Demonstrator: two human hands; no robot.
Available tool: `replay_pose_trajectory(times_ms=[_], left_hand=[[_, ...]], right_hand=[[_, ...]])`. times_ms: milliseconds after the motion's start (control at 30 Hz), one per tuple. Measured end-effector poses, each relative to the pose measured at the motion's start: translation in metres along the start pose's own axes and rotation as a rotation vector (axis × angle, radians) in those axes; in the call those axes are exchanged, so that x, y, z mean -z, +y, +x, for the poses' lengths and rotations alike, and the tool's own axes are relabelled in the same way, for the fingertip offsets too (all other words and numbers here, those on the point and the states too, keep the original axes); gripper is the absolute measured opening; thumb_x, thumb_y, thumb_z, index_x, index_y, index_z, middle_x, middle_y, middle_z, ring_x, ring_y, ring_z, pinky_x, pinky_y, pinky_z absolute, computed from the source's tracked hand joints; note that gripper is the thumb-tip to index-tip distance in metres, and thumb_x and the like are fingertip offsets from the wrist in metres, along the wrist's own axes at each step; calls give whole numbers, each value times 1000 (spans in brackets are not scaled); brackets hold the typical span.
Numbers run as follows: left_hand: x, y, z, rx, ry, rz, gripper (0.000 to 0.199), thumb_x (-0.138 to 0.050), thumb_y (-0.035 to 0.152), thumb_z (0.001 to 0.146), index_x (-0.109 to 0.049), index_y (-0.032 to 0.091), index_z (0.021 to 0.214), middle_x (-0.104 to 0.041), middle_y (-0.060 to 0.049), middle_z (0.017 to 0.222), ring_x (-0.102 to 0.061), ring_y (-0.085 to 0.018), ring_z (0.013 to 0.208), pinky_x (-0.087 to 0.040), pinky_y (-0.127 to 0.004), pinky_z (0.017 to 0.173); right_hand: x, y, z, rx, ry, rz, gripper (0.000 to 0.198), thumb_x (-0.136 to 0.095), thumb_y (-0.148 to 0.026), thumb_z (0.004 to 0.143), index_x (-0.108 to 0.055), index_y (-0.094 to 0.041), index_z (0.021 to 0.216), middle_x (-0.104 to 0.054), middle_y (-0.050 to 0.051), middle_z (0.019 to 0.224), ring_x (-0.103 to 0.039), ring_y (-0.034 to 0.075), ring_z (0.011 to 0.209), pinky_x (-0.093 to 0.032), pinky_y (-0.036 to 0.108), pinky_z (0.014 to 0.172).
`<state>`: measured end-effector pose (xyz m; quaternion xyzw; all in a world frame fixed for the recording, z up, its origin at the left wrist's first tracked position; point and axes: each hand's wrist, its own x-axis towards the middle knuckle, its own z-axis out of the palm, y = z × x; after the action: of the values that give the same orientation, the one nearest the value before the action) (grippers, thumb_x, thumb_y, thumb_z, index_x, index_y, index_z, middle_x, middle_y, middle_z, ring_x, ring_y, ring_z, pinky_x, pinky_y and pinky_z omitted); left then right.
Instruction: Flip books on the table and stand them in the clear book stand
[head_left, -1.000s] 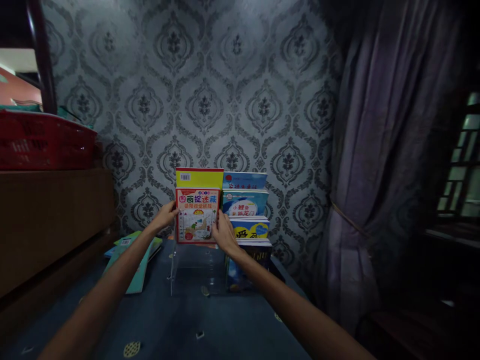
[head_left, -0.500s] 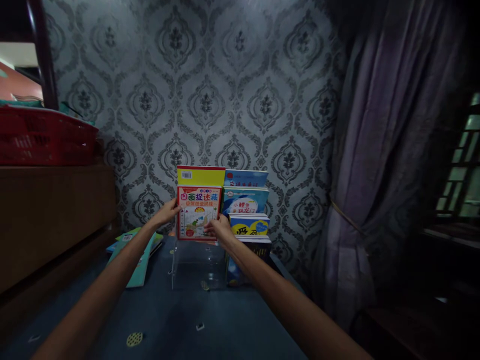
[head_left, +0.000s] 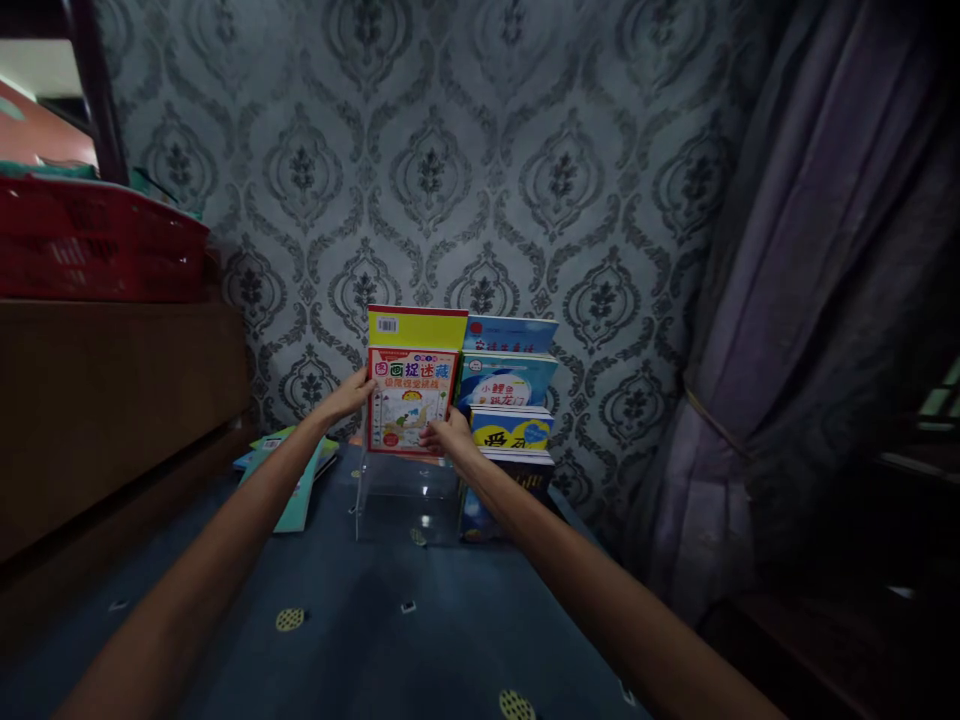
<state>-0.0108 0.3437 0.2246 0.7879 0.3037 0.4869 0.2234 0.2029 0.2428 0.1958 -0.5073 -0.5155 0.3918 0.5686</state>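
Note:
A red-bordered picture book (head_left: 409,405) stands upright in the left column of a clear acrylic stand (head_left: 397,492). My left hand (head_left: 351,392) grips its left edge, and my right hand (head_left: 451,436) is closed on its lower right edge, thumb on the cover. Behind it rises a yellow book (head_left: 420,328) with a barcode. The right column holds several books in tiers: a blue one (head_left: 517,332) at the back, a teal one (head_left: 510,378), a yellow-and-blue one (head_left: 510,430), and a dark blue one (head_left: 499,505) at the front, partly hidden by my right forearm.
Left of the stand, a turquoise book (head_left: 296,500) lies on a small pile on the dark blue patterned cloth (head_left: 360,640). A wooden cabinet (head_left: 112,410) carries a red basket (head_left: 97,240) at the left. Patterned wallpaper stands behind, and a purple curtain (head_left: 720,500) hangs at right.
The view has shifted, so the stand and books appear slightly higher and further right. Both hands stay on the red-bordered book, which keeps its place in the stand.

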Motion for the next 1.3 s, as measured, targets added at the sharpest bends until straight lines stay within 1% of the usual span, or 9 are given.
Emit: replay_pose_trajectory(times_ms=[200,300,367,600,767,867,967,1167,1300], left_hand=[[0,7,-4,-6,7,-1,48,-51,33,83,-58,11,126,-65,-11,128,-54,-30,123,-38,-49,110],[1,10,-6,1,11,0,50,-52,35,83,-58,11,126,-64,-12,129,-53,-31,124,-38,-50,110],[1,12,-8,6,9,-1,51,-52,36,84,-57,11,128,-63,-12,130,-52,-32,126,-37,-50,111],[1,19,-19,55,-12,-5,52,-49,41,88,-54,13,132,-62,-11,129,-54,-31,122,-46,-48,102],[-1,21,-25,129,-7,-4,49,-47,42,90,-53,15,131,-65,-12,123,-62,-28,107,-55,-43,85],[-1,21,-26,153,-9,-5,48,-46,44,91,-54,15,129,-65,-12,122,-62,-28,105,-57,-41,79],[-1,21,-27,148,-11,-9,50,-47,46,90,-53,17,130,-64,-12,124,-62,-28,107,-57,-39,79],[0,21,-27,112,-21,-3,55,-47,49,89,-52,16,134,-63,-11,126,-60,-29,110,-57,-41,83],[0,21,-27,75,-21,17,53,-46,47,89,-53,16,132,-64,-11,125,-60,-28,109,-56,-39,84]], right_hand=[[3,5,-2,69,26,-17,25,-52,-7,77,-52,-18,99,-68,-1,67,-68,14,54,-49,18,45],[5,10,-5,96,32,-28,22,-52,-7,78,-51,-18,96,-70,2,77,-69,15,60,-50,19,47],[6,12,-7,102,26,-31,21,-51,-7,79,-51,-18,97,-70,2,79,-69,14,60,-50,19,47],[14,18,-14,88,-21,-17,29,-50,-6,80,-54,-17,107,-73,5,83,-69,13,60,-50,18,49],[19,19,-23,80,-52,-4,32,-51,-8,81,-55,-15,111,-74,6,83,-70,13,61,-50,17,50],[21,19,-32,84,-62,1,38,-51,-8,81,-54,-14,118,-74,5,82,-70,13,61,-50,17,50],[23,22,-40,72,-69,8,47,-50,-9,81,-50,-14,127,-74,3,80,-70,13,61,-49,17,50],[23,28,-46,41,-102,4,49,-49,-9,80,-50,-15,128,-72,1,76,-68,11,58,-46,15,49],[19,29,-42,43,-124,18,60,-52,-8,77,-43,-19,135,-70,-2,73,-68,12,57,-48,16,50]])
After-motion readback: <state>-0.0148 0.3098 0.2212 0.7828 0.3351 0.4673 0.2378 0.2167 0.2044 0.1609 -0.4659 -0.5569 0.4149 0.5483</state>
